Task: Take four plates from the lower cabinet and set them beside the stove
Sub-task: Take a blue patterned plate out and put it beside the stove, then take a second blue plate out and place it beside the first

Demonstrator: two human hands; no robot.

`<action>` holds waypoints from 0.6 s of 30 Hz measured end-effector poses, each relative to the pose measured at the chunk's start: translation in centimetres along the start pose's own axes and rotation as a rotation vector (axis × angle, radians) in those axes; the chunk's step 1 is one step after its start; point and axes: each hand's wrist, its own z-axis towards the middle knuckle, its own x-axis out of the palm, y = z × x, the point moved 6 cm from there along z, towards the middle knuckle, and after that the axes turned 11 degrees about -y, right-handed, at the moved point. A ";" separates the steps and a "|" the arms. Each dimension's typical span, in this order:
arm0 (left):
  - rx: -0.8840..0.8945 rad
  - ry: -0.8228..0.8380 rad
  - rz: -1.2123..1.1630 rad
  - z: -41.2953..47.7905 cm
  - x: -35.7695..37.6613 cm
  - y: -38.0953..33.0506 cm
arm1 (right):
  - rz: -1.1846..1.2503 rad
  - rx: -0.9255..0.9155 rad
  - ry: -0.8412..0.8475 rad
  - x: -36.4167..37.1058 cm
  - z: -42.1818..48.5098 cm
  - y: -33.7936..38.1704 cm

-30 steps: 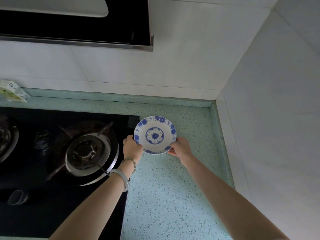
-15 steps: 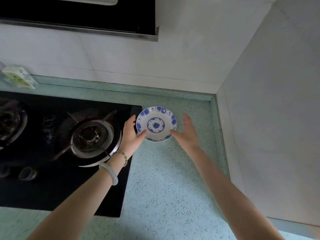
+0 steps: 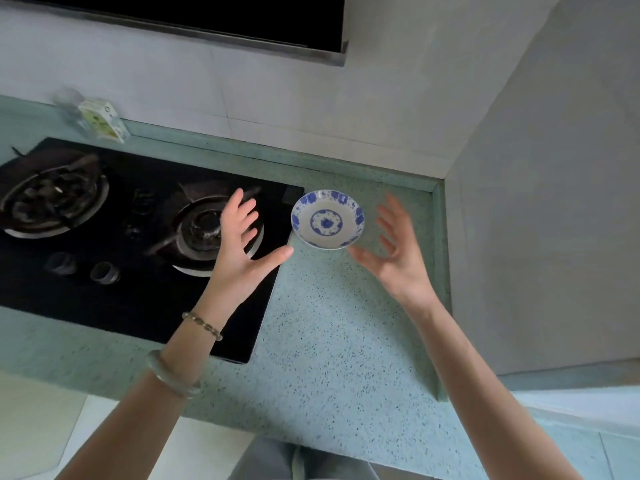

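A small white plate with a blue flower pattern (image 3: 327, 220) rests on the green speckled counter (image 3: 332, 327), just right of the black gas stove (image 3: 138, 237). My left hand (image 3: 240, 251) hovers over the stove's right edge, fingers spread, holding nothing. My right hand (image 3: 394, 251) hangs open to the right of the plate, apart from it. Only this one plate shows on the counter. The lower cabinet is out of sight.
Two burners (image 3: 207, 233) (image 3: 52, 202) and two knobs (image 3: 83, 268) sit on the stove. A small carton (image 3: 104, 121) leans at the back wall. A range hood (image 3: 207, 19) hangs above. A grey side wall (image 3: 540, 202) closes off the counter's right end.
Both hands let go of the plate and have pulled back toward me, fingers spreading. The plate stays on the counter by the stove. The view has tilted down and back.
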 end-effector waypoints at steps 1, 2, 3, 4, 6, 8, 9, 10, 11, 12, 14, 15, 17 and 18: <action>-0.001 -0.004 0.003 -0.4 -0.1 0.0 | 0.002 -0.005 -0.001 -0.1 -0.4 0.1; -0.004 -0.007 0.004 -0.8 -0.1 0.1 | 0.003 -0.008 -0.007 -0.3 -0.6 0.1; -0.006 -0.009 0.003 -1.1 -0.2 0.0 | 0.006 -0.012 -0.014 -0.5 -0.8 0.2; -0.005 -0.010 0.004 -1.2 -0.2 0.0 | 0.009 -0.015 -0.021 -0.7 -0.9 0.2; 0.003 -0.006 0.010 -1.6 -0.1 -0.2 | 0.013 -0.026 -0.025 -1.2 -1.0 0.4; 0.012 -0.002 0.018 -1.9 0.1 -0.6 | 0.012 -0.038 -0.020 -1.5 -1.1 0.4; 0.015 0.002 0.018 -2.0 0.2 -0.8 | 0.010 -0.042 -0.017 -1.5 -1.1 0.3; 0.016 0.003 0.020 -2.2 0.3 -0.9 | 0.010 -0.043 -0.013 -1.4 -1.2 0.3; 0.014 0.000 0.024 -2.4 0.2 -1.1 | 0.007 -0.043 -0.006 -1.2 -1.2 0.1; 0.010 -0.012 0.029 -2.6 0.0 -1.2 | 0.004 -0.044 0.006 -0.9 -1.3 0.1; 0.003 -0.048 0.042 -3.1 -0.8 -1.5 | 0.000 -0.055 0.041 0.1 -1.3 0.0; 0.003 -0.069 0.053 -3.4 -1.4 -1.6 | 0.002 -0.061 0.062 0.8 -1.3 0.1; 0.000 -0.122 0.080 -4.1 -3.1 -1.5 | 0.003 -0.068 0.112 2.4 -1.5 0.5; -0.005 -0.154 0.094 -4.5 -4.2 -1.5 | 0.004 -0.076 0.143 3.5 -1.6 0.8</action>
